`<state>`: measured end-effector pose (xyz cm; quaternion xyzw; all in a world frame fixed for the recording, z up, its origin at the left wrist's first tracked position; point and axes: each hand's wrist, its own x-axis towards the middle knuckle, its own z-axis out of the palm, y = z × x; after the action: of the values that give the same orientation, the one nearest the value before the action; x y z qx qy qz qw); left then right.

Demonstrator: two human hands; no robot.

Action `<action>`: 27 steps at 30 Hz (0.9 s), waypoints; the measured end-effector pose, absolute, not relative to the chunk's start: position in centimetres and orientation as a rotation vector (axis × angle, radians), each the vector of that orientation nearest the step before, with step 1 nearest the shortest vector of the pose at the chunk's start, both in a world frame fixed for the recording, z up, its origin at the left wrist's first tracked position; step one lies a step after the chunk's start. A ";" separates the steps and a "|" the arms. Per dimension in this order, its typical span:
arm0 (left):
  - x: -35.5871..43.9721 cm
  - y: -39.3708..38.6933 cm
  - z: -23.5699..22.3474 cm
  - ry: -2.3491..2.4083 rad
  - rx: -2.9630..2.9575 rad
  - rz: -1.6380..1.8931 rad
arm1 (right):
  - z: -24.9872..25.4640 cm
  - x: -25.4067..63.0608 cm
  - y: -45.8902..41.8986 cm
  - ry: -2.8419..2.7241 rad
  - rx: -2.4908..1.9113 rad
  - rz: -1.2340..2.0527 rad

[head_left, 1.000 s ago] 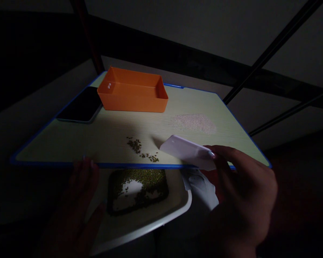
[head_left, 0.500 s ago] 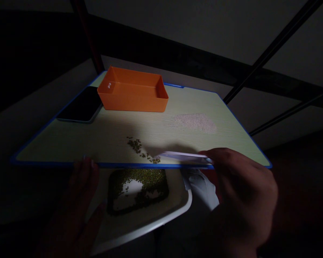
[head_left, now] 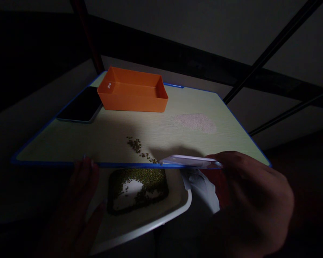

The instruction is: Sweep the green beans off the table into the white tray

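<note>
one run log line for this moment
right hand: holds flat white piece beside green seeds | left hand: at board edge | orange tray: on board

a pale, flat scraper (head_left: 190, 161) tilts just right of a loose trail of greenish seeds (head_left: 136, 146).

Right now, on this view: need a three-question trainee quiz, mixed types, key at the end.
1. Which hand holds the thin, flat white card?

2. True or false: the flat, black-screened rectangular device lies to the left of the open, rectangular orange box.

3. What lies in the white, round-cornered tub below the near edge of the pale, blue-edged tabletop?
A) pinkish grains
B) small green bean-like grains
C) clear water

Key: 1. The right hand. 2. True. 3. B.
</note>
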<state>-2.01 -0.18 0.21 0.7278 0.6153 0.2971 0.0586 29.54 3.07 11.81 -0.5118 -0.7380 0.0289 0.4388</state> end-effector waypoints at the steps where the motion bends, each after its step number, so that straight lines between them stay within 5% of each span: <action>1: -2.1 -0.2 0.1 1.864 2.203 0.899 | 11.8 29.6 3.0 -1.840 -1.261 0.074; 27: -2.0 -0.1 0.0 1.867 2.178 0.944 | 11.9 29.4 2.3 -1.780 -1.267 0.007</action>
<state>-2.00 -0.13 0.02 0.7199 0.6169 0.3121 0.0608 29.38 2.33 11.95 -0.5148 -0.7231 0.0027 0.4605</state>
